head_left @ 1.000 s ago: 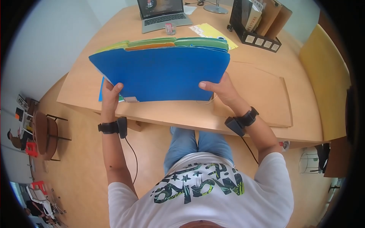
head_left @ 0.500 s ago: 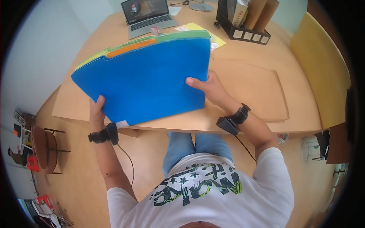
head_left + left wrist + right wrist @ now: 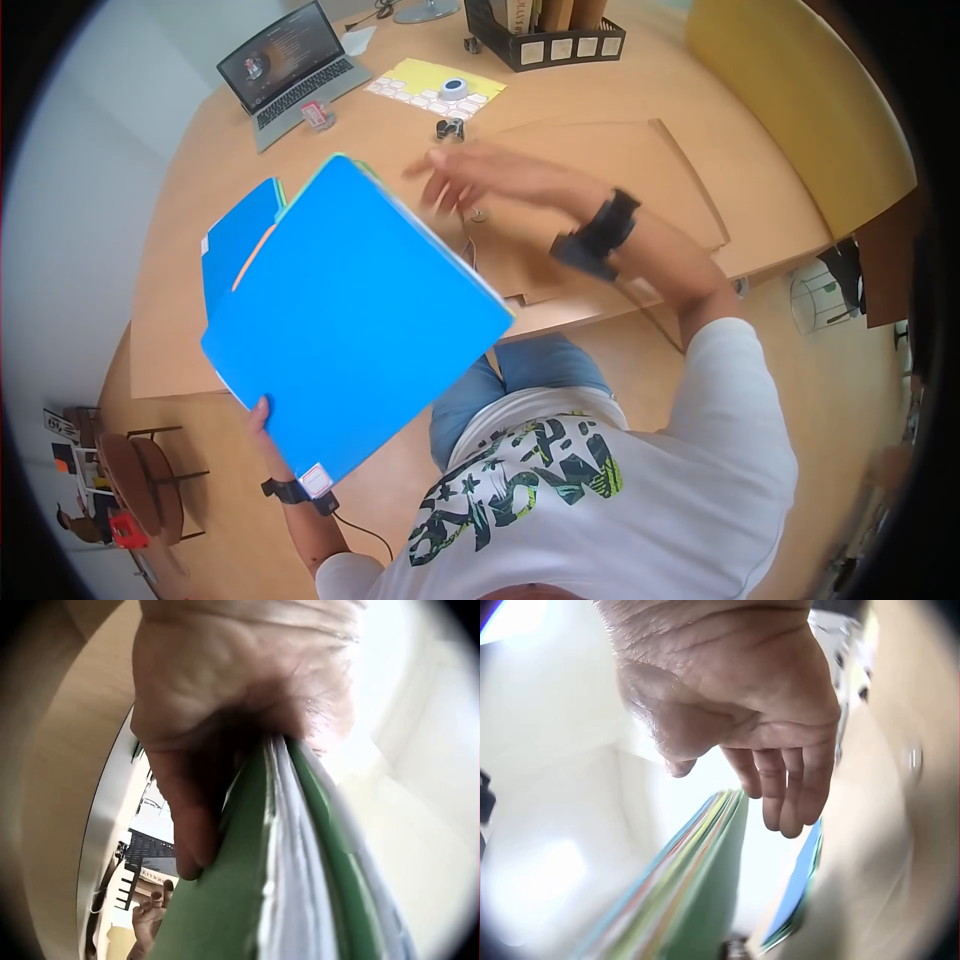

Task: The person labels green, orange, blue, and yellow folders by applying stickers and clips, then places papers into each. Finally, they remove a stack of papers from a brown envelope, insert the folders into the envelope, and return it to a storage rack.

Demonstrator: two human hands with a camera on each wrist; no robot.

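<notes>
My left hand [image 3: 258, 418] grips a stack of file folders by its lower left edge, the thumb on the blue front folder [image 3: 350, 310]. The stack is held tilted near the table's front edge, with a white label at its bottom corner. In the left wrist view, fingers press a green folder [image 3: 217, 907] on the stack's other side, beside layered white edges. My right hand [image 3: 485, 175] is off the stack, blurred, its fingers loosely extended over the table. The right wrist view shows coloured folder edges [image 3: 682, 892] below that hand. Another blue folder [image 3: 235, 245] lies on the table, partly covered by the stack.
An open laptop [image 3: 300, 92] stands at the back left, a small red-and-white item [image 3: 318, 115] before it. A round white device [image 3: 453, 88] sits on a yellow sheet [image 3: 410, 75]. Farther right are a black desk organizer [image 3: 575, 50] and a large flat brown folder [image 3: 630, 180].
My right hand has let go of the stack's right edge and moved up and away. The stack has turned and tilted in the left hand, uncovering the blue folder on the table. The view has shifted right.
</notes>
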